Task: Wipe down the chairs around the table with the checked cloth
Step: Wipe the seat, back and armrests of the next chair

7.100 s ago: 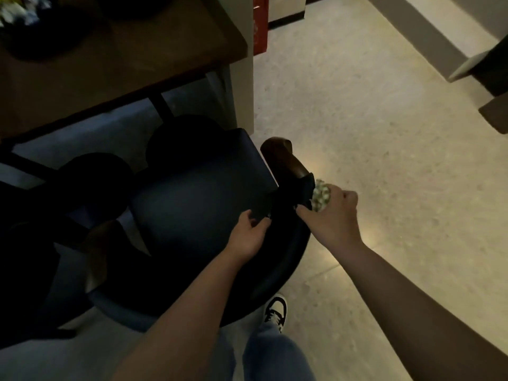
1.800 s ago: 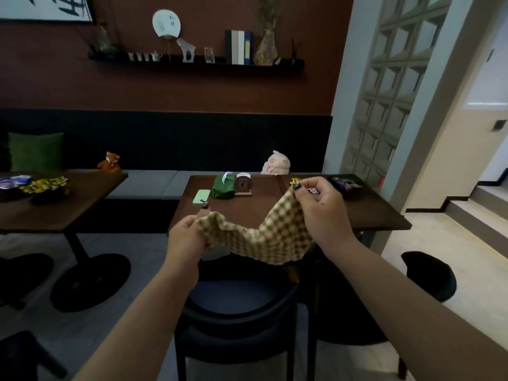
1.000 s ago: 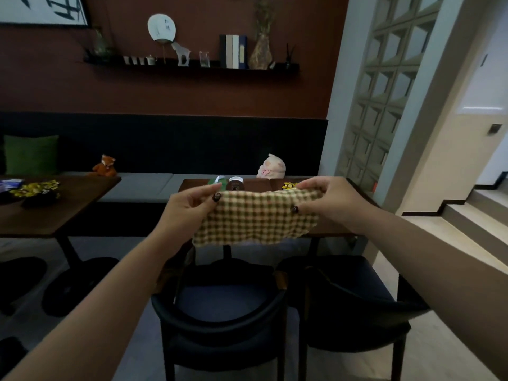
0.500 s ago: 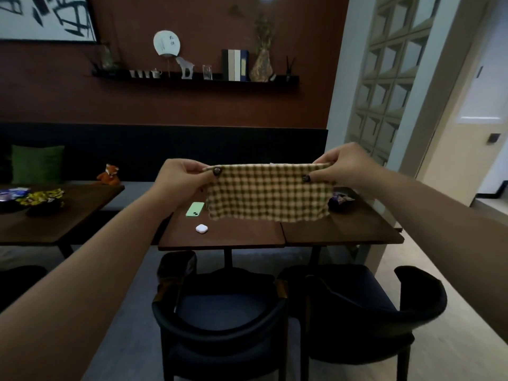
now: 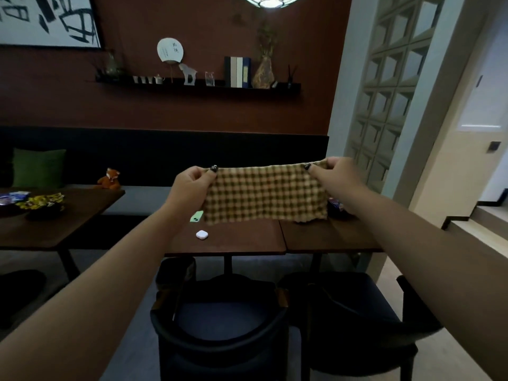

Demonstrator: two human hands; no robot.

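Note:
The checked cloth (image 5: 265, 192), tan and brown, hangs flat and stretched in the air in front of me. My left hand (image 5: 191, 188) pinches its top left corner and my right hand (image 5: 339, 176) pinches its top right corner. Below the cloth stands a dark wooden table (image 5: 242, 239). Two dark armchairs are pushed up to its near side: one in the middle (image 5: 220, 339) and one to the right (image 5: 357, 320). Both hands are well above the chairs and touch neither.
A green phone (image 5: 196, 215) and a small white case (image 5: 202, 234) lie on the table. A second table (image 5: 55, 218) stands at the left. A bench seat (image 5: 137, 196) runs along the back wall. Steps (image 5: 472, 224) rise at the right.
I went from bending at a chair's arm with the cloth bunched to standing upright. Both hands have opened the cloth out and stretched it flat, held a little wider than half a second ago.

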